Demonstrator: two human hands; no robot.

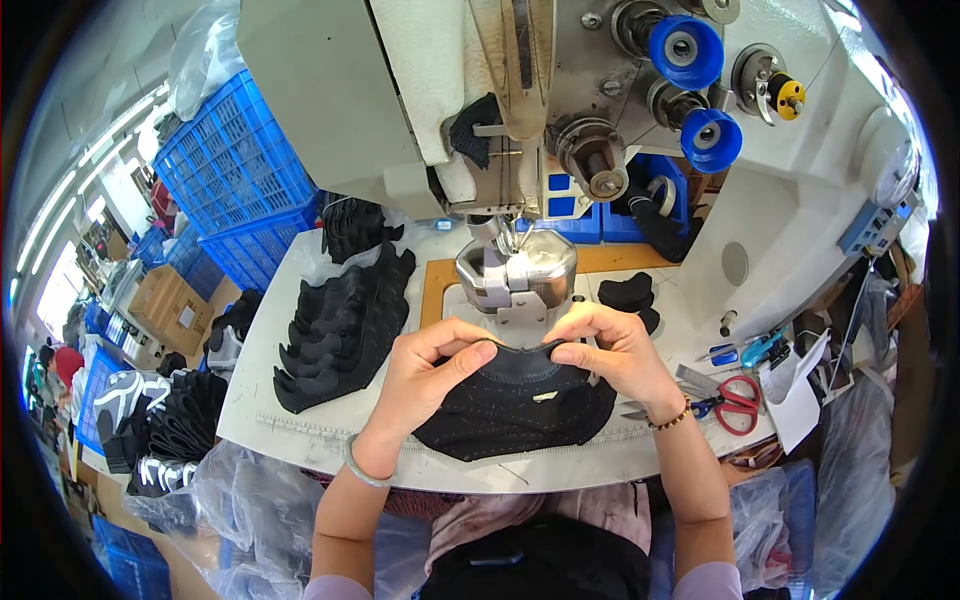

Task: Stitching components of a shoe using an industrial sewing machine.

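Note:
Both hands pinch the top edge of a black fabric shoe-upper piece [515, 405] just in front of the post of an industrial sewing machine [515, 270]. My left hand [430, 370] grips the piece's left side with thumb and fingers. On the right side, my right hand [610, 350] holds the edge the same way. The fabric hangs down over the white table [260, 400] between my wrists. The needle area sits directly above the held edge.
A stack of several black cut pieces [345, 325] lies on the table at the left. Red-handled scissors [735, 400] and small tools rest at the right. Blue crates [235, 165] stand behind left. More black pieces [630, 295] lie right of the machine post.

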